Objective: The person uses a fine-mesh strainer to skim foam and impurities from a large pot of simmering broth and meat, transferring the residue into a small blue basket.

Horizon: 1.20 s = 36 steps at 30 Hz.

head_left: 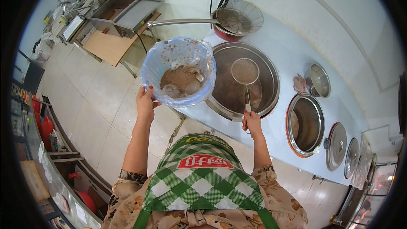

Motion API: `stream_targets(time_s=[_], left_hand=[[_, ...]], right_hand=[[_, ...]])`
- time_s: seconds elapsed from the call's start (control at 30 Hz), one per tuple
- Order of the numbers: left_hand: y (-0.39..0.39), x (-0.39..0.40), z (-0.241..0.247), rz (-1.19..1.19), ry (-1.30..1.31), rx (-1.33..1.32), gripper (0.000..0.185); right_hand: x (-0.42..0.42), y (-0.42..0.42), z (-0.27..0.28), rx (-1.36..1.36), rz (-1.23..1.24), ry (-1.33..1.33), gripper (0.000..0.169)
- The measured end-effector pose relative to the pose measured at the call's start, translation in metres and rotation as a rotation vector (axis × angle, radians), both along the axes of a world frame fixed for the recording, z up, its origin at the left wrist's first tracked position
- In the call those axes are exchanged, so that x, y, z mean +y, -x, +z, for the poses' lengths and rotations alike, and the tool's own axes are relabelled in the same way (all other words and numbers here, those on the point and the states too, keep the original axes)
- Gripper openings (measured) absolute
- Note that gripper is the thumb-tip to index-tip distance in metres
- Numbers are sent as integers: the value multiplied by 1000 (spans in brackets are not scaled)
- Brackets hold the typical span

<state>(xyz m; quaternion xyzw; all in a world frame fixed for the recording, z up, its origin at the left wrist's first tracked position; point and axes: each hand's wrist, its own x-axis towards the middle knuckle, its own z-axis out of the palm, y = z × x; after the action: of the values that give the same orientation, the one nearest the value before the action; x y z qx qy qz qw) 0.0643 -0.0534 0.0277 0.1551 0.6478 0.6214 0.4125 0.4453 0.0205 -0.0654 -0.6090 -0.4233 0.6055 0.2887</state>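
My left hand [147, 101] grips the rim of a blue plastic basket [149, 66] lined with a clear plastic bag. Wet brown residue [179, 78] lies in the bottom of the liner, and bits stick to its far wall. In my right hand [252, 122] is the handle of a round fine-mesh skimmer [245, 71]. The skimmer's head is over a large steel pot [270, 55] set into the counter, with dark brown liquid inside. Whether the mesh touches the liquid I cannot tell. The basket overlaps the pot's left edge in view.
A long-handled wire strainer [240, 16] rests across a red pot [225, 35] at the back. Along the pale counter [273, 140] to the right are a second inset pot [306, 124], a steel bowl [319, 79], a crumpled bag [299, 83] and lids [337, 146]. A wooden-topped table [108, 46] stands left.
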Motion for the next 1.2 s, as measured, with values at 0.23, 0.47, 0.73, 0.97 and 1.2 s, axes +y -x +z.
stream_targets(time_s=[0.23,0.47,0.73,0.97,1.2], left_hand=[[4,5,-3,23,-89,-12,9],[3,5,2,30,-59,-6,10],[3,3,4,35,-20,-11,8],[4,0,4,20,15,-3,8],[4,0,3,12,31,1,9]], right_hand=[[-2,2,7,-56,36,-7,29],[0,3,17,-77,53,-7,28],[4,7,19,-127,90,-39,30],[7,9,20,-167,119,-44,30],[7,9,19,-76,104,50,27]])
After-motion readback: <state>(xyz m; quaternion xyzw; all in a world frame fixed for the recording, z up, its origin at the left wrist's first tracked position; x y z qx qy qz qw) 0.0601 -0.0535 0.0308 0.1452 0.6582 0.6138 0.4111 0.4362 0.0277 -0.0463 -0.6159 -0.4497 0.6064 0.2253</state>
